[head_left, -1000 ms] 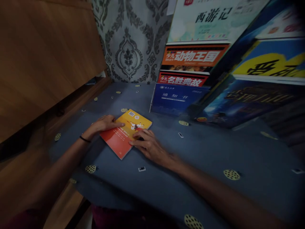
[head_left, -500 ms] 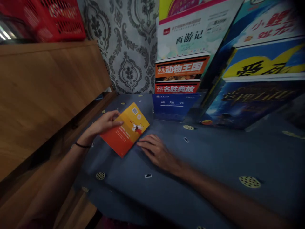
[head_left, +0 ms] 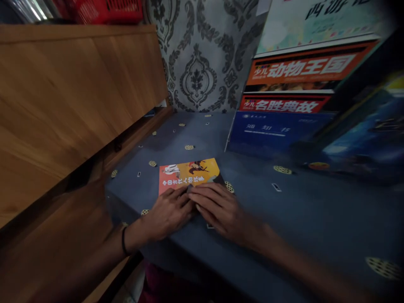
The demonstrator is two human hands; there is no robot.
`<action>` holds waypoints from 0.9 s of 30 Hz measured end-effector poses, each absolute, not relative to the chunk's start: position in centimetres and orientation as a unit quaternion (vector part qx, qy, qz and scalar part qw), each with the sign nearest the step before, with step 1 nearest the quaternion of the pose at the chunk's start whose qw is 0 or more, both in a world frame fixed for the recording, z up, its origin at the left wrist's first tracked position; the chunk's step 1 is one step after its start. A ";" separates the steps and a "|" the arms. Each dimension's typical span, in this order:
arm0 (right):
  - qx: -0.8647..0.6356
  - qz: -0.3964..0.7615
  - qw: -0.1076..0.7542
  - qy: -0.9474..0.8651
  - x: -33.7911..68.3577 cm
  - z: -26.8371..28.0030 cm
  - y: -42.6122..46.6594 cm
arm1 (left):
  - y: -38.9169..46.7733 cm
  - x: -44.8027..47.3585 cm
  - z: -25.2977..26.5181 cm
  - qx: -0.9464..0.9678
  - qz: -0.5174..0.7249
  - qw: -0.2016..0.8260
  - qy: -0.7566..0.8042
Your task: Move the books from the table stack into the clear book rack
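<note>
A small orange and yellow book (head_left: 176,179) lies in front of me, its illustrated, titled cover facing up. Its near part is hidden under my hands. My left hand (head_left: 172,212) is closed at the book's near edge, fingers curled. Against it, my right hand (head_left: 219,206) has its fingers pressed together over the near right part of the book. The fingertips of both hands meet around the middle of that edge, by a small dark grey patch I cannot make out.
Beneath the book is a blue patterned tablecloth (head_left: 252,193). Books in a rack, with a blue booklet (head_left: 268,134) in front, stand at the right. A wooden cabinet (head_left: 78,92) borders the left, with a red basket (head_left: 110,10) on top. Patterned wallpaper (head_left: 197,75) is behind.
The book has been turned over from its barcode side to its title side and brought nearer. Both hands have come together at its near edge. The view has shifted left and closer.
</note>
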State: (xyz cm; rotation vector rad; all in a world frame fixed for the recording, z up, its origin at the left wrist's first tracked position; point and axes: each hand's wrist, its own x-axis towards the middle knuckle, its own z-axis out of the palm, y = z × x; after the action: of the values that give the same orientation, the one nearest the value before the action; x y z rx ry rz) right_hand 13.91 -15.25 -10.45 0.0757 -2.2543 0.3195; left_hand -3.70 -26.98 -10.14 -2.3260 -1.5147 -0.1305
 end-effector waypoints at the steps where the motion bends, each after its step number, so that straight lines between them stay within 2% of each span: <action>1: 0.005 0.147 0.394 -0.907 13.7 -10.7 -15.1 | -27.0 -3.9 -10.1 -0.824 -0.072 0.157 -0.539; 6: -0.092 0.211 0.261 -0.937 12.3 -11.8 -14.4 | -25.5 -7.3 -10.2 -0.794 -0.133 0.063 -0.590; 12: -0.054 0.203 0.162 -0.964 9.3 -12.0 -14.4 | -24.4 -12.8 -12.1 -0.737 -0.205 -0.007 -0.644; 20: -0.006 0.211 0.135 -0.968 4.1 -11.4 -13.8 | -25.6 -14.9 -11.3 -0.686 -0.265 -0.204 -0.646; 27: -0.085 0.184 0.108 -0.973 4.6 -11.2 -12.9 | -25.9 -14.5 -10.6 -0.678 -0.187 -0.182 -0.688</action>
State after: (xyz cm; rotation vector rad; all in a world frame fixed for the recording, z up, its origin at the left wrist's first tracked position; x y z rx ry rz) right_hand 4.63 -12.91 -11.22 -0.2489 -2.8645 0.5415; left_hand -14.51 -25.95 -10.59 -2.4169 -2.4521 -0.6659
